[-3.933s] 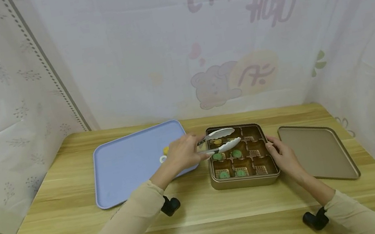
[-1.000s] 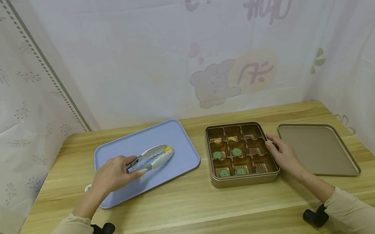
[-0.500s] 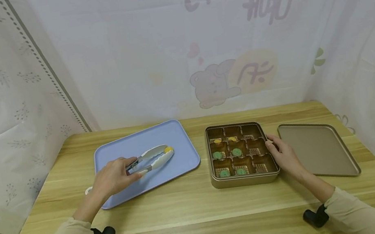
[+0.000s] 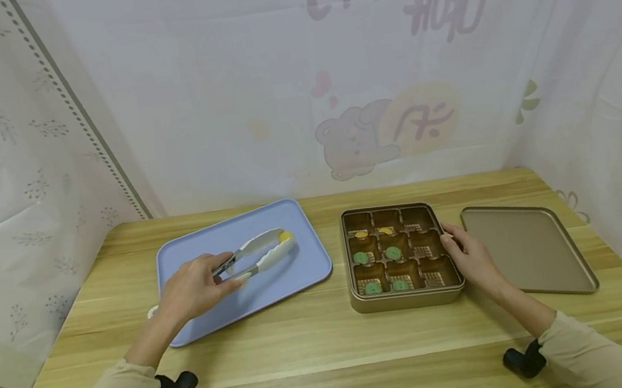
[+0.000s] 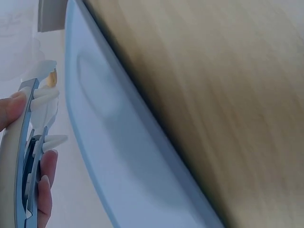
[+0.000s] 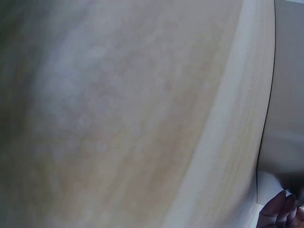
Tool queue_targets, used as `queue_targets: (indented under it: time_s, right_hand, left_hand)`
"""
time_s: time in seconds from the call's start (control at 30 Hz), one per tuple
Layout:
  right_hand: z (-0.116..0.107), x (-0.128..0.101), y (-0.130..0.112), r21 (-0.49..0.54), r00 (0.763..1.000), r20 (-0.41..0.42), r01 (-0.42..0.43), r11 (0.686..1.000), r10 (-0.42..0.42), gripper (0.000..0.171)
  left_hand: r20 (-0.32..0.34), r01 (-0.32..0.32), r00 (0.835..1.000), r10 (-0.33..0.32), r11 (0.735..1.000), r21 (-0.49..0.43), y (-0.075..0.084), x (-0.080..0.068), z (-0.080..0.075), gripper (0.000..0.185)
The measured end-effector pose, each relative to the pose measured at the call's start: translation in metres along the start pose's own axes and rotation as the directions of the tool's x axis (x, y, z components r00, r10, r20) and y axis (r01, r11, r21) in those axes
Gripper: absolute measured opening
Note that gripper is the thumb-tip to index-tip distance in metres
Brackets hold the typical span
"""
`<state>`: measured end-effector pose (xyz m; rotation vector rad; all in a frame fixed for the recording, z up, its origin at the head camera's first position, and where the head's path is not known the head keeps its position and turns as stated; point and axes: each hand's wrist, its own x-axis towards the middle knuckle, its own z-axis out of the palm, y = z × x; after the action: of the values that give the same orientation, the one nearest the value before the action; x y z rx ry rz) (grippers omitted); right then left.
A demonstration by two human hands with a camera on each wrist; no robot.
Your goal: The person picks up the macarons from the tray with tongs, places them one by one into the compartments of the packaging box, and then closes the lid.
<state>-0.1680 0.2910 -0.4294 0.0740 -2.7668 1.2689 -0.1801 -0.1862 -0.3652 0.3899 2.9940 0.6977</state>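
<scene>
My left hand [image 4: 193, 288] holds a pair of tongs [image 4: 230, 262] with pale scalloped tips over the blue tray [image 4: 203, 322]. A small yellow piece [image 4: 285, 235] is at the tong tips; the left wrist view shows a yellow bit [image 5: 52, 78] there too. My right hand [image 4: 470, 256] rests against the right side of a bronze square tin [image 4: 409, 301], thumb by the rim, fingers on the outer wall. Inside the tin, a brown divided insert holds green round pieces [image 4: 393, 254] in the middle and front rows. Yellow pieces [image 4: 361, 234] lie in two back compartments.
The tin's flat lid [image 4: 526, 247] lies on the wooden table [image 4: 328, 369] to the right of the tin. Compartments in the right column show bare bottoms. A printed curtain [image 4: 245, 95] closes off the back and sides.
Earlier my left hand and the tongs were over the tin. They moved left to the yellow piece on the tray and now have shifted slightly up and right with it. My right hand stays put.
</scene>
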Motion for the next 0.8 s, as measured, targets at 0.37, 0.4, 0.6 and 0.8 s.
queue_targets:
  time_s: [0.37,0.4,0.6,0.8]
  right_hand:
    - [-0.002,-0.001,-0.001,0.037,0.999,0.031,-0.01,0.999,0.009,0.053]
    - [-0.002,-0.001,-0.001,0.041,0.999,0.037,-0.013,0.999,0.011,0.054]
    - [-0.002,-0.001,-0.001,0.033,1.0,0.023,-0.012,0.999,0.011,0.052]
    - [0.0,0.001,0.0,0.002,1.0,-0.018,0.002,1.0,-0.002,0.048]
  left_hand:
    - [-0.032,-0.06,0.998,0.06,0.998,-0.017,0.025,0.012,-0.003,0.058]
    - [-0.03,-0.066,0.997,0.066,0.998,-0.013,0.028,0.014,-0.002,0.058]
    - [-0.007,-0.106,0.994,0.106,0.994,0.002,0.048,0.028,0.0,0.056]
    - [-0.021,-0.167,0.986,0.167,0.986,0.007,0.072,0.041,0.008,0.058]
